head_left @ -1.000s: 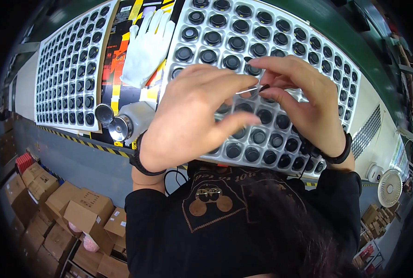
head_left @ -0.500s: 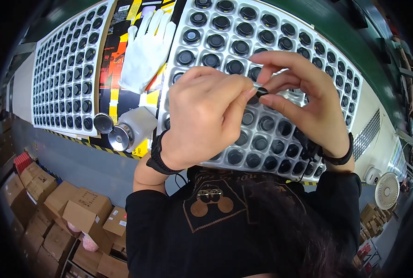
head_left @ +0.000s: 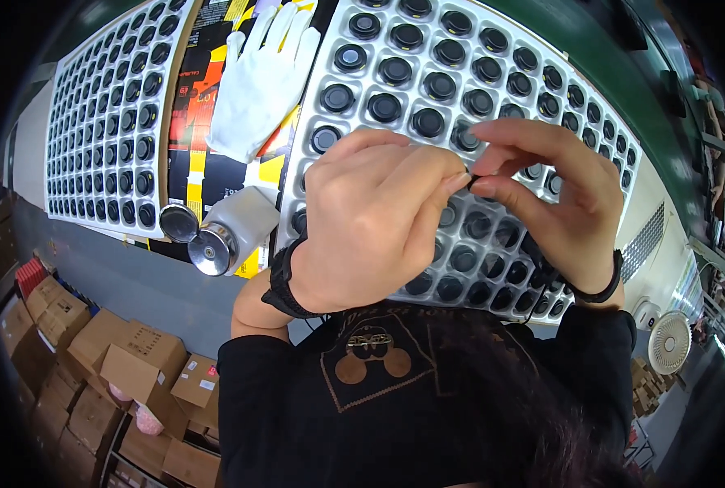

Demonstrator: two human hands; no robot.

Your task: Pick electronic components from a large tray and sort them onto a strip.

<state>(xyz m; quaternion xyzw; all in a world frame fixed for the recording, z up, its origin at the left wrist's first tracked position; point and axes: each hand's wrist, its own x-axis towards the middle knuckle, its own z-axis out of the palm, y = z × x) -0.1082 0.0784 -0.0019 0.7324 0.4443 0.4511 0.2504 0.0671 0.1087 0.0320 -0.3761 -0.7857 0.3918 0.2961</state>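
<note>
In front of my chest both hands meet over a clear plastic tray [head_left: 307, 130] whose round cups hold many black round lens-like parts. My left hand [head_left: 375, 215] is closed, thumb and forefinger pinching the edge of a small black round part [head_left: 473, 180]. From the other side my right hand [head_left: 562, 191] grips the same part between thumb and a bent finger, its forefinger arched above. Most of the part is hidden by fingertips, so its exact kind cannot be made out. Cups nearer my body look dark and are partly covered by my hands.
Left of the tray lie a white glove [head_left: 257, 102] and a whitish bottle [head_left: 247, 213] with a metal top and its lid [head_left: 179, 223] flipped back. A second filled tray [head_left: 160, 150] is farther left. Cardboard boxes [head_left: 143, 354] stand lower left; a fan [head_left: 670, 343] sits at right.
Both hands have shifted slightly right and down in the picture, still joined at the small black part. The view itself has moved a little; the tray contents look the same.
</note>
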